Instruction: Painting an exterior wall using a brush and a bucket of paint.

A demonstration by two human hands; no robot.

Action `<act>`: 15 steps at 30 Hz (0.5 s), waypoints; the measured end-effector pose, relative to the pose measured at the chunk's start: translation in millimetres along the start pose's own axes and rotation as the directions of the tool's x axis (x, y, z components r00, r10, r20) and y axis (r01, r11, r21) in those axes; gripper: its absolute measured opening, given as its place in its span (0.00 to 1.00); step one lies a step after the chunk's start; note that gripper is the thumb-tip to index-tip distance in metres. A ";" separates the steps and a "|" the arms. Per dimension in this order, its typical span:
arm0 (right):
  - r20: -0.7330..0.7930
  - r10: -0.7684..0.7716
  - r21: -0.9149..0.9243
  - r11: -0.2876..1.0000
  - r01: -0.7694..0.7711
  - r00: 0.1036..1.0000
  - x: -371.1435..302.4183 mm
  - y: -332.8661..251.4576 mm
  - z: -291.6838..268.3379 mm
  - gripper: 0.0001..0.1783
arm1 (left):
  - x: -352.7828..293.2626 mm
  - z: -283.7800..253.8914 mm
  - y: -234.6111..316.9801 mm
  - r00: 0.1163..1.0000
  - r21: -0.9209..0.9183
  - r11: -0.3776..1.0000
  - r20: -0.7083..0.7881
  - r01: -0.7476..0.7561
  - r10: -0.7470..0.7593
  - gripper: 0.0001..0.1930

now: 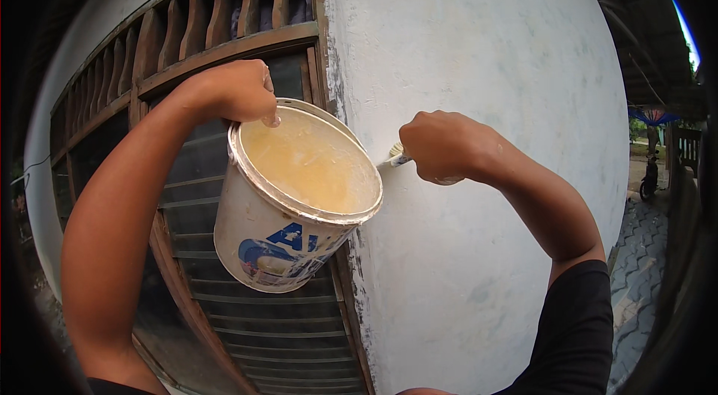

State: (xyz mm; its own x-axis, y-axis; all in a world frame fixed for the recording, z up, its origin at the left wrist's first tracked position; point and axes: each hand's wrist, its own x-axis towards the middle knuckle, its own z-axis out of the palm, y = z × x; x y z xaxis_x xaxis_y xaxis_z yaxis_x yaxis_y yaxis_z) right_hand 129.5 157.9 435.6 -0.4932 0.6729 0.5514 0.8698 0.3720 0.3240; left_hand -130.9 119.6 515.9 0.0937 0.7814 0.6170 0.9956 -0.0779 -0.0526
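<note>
My left hand is closed on the far left rim of a white plastic paint bucket with blue print, holding it up and tilted. Cloudy, yellowish-looking liquid or paint residue shows inside it. To the right, my right hand grips a paintbrush, its handle mostly hidden in the fist. The pale bristles are close to or against the white wall, just right of the bucket; I cannot tell whether they touch. The wall has an uneven, blotchy coat.
A brown wooden window frame with curved slats above and louvred panes below stands behind the bucket. White paint marks its edge beside the wall. At the far right lie grey pavers, with a parked motorbike beyond.
</note>
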 end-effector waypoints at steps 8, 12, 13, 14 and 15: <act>-0.100 0.347 0.064 0.938 -0.342 0.933 85.0 105.3 -94.3 0.12 | 10.4 2.3 18.4 0.998 0.040 0.999 0.053 -0.033 0.031 0.13; -0.540 0.357 0.023 0.912 -0.410 0.762 96.3 123.8 -87.8 0.09 | 11.4 7.6 22.0 0.996 -0.002 0.997 0.043 -0.074 0.074 0.12; -0.662 0.328 0.053 0.918 -0.394 0.674 93.3 115.2 -71.1 0.07 | 11.9 9.1 19.3 0.996 -0.007 0.997 0.050 -0.076 0.077 0.12; -0.676 0.323 0.056 0.919 -0.390 0.663 85.7 105.3 -56.2 0.05 | 15.9 9.9 19.9 0.996 -0.023 0.997 0.054 -0.072 0.073 0.13; -0.637 0.292 0.028 0.934 -0.357 0.713 83.4 99.6 -35.5 0.04 | 17.9 10.7 19.0 0.997 -0.035 0.998 0.055 -0.062 0.063 0.14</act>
State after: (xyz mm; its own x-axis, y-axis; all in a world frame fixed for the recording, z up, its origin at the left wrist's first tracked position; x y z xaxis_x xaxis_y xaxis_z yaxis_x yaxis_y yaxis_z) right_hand 174.6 228.4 541.1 -0.1061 0.1808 0.9778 0.9885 0.1255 0.0840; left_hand -110.2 138.7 517.5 0.1568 0.8075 0.5687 0.9871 -0.1472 -0.0632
